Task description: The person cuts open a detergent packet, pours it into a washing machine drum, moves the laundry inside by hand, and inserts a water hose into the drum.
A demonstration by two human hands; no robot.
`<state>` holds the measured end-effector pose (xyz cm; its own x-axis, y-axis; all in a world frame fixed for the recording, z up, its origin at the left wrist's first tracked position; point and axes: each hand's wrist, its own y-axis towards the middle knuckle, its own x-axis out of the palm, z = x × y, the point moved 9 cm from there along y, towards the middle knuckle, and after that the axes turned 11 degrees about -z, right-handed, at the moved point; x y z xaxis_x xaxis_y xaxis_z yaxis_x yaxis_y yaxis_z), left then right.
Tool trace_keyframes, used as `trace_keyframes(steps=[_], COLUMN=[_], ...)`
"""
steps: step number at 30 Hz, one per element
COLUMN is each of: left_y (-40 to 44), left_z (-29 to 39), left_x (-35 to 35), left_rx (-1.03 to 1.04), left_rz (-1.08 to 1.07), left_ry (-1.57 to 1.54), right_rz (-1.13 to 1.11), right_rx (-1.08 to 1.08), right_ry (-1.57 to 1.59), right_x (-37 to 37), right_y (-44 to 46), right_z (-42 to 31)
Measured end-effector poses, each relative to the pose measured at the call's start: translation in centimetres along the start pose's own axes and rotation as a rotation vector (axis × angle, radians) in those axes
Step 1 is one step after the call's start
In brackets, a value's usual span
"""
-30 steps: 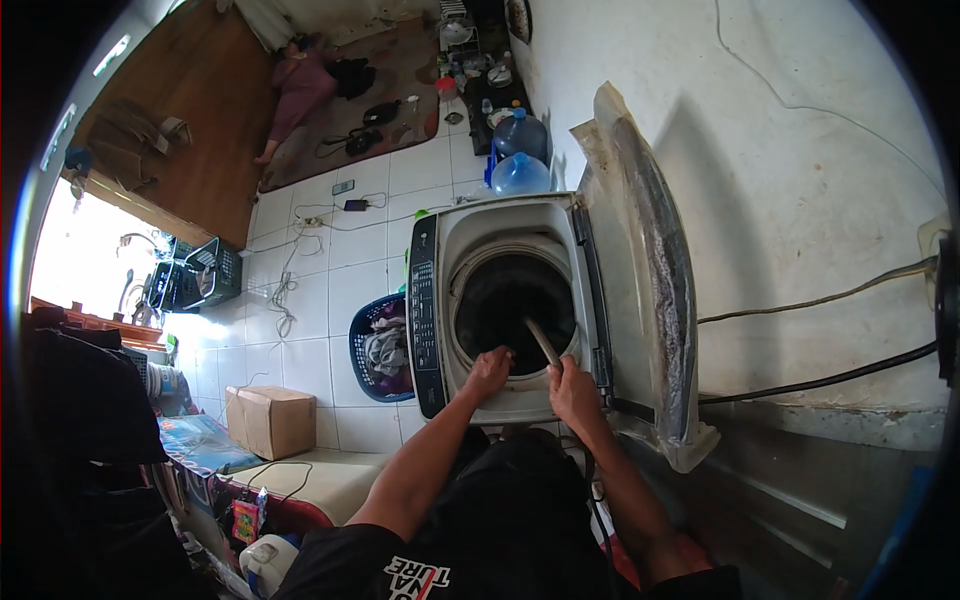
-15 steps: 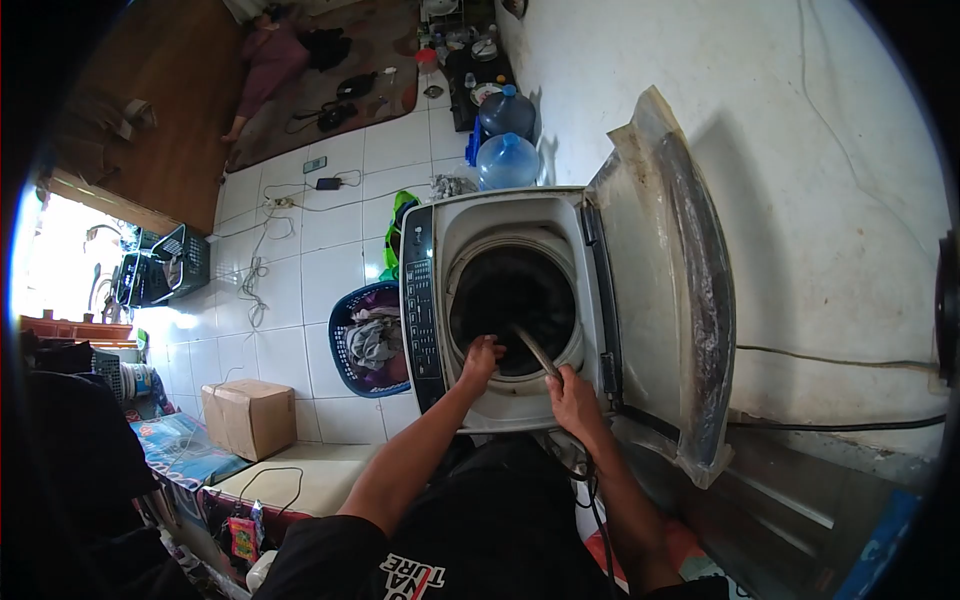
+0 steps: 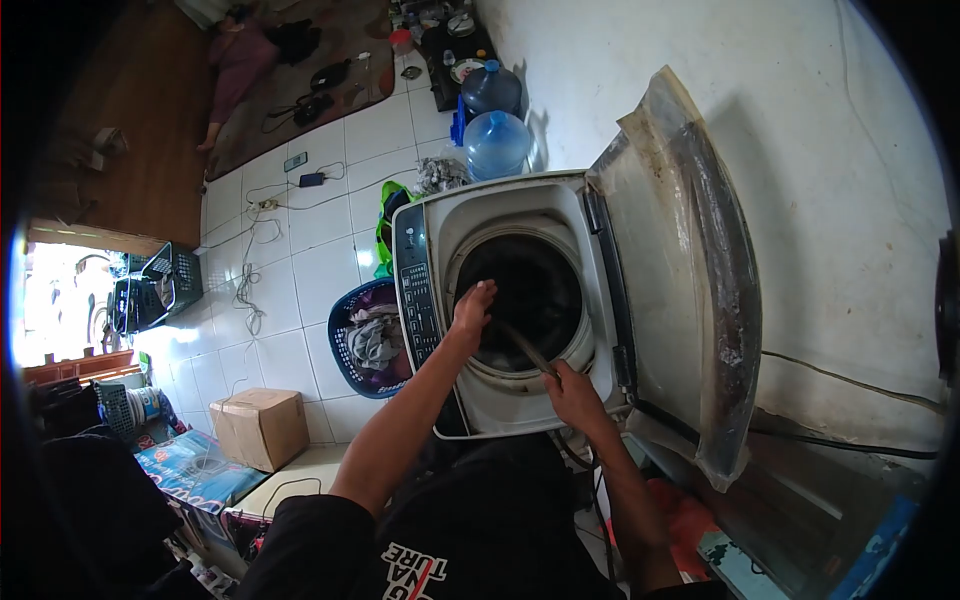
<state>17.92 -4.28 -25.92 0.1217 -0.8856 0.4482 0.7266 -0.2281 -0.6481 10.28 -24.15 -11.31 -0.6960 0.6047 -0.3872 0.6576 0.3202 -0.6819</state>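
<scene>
A top-loading washing machine (image 3: 470, 412) stands before me with its lid (image 3: 690, 270) raised on the right. Its drum is dark inside. My right hand (image 3: 578, 393) is wrapped round a hose (image 3: 527, 347) at the front rim, and the hose end points down into the drum. Over the left side of the drum opening is my left hand (image 3: 474, 305), fingers extended and nothing visible in it. The control panel (image 3: 416, 290) runs along the machine's left edge.
Left of the machine sits a blue basket (image 3: 340, 345) of clothes. Water jugs (image 3: 497, 145) stand behind it. A cardboard box (image 3: 260, 430), cables (image 3: 250, 290) and dark crates (image 3: 160, 290) are on the left. A person (image 3: 240, 70) lies on a rug at the back.
My left hand has moved up from the front rim over the drum's left side, its fingers opening out. My right hand keeps hold of the hose. The view has shifted and turned.
</scene>
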Motion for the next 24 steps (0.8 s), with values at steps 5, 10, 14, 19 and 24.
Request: trace_keyframes(steps=[5, 10, 14, 19, 24], left_y=[0.5, 0.4, -0.1, -0.8, -1.1], left_z=[0.8, -1.1, -2.1, -2.2, -2.8], left_x=[0.1, -0.7, -0.6, 0.0, -0.3], left_rx=[0.014, -0.009, -0.039, -0.062, -0.115], left_rz=[0.019, 0.036, 0.047, 0.038, 0.065], left_ry=[0.044, 0.018, 0.029, 0.043, -0.011], right_rz=[0.048, 0.021, 0.037, 0.061, 0.156], right_rx=[-0.01, 0.017, -0.064, -0.029, 0.075], right_ry=[-0.041, -0.041, -0.023, -0.078, -0.226], right_x=[-0.1, -0.5, -0.6, -0.9, -2.5], right_y=[0.2, 0.2, 0.2, 0.0, -0.6], right_z=[1.0, 1.7, 0.2, 0.5, 2.3])
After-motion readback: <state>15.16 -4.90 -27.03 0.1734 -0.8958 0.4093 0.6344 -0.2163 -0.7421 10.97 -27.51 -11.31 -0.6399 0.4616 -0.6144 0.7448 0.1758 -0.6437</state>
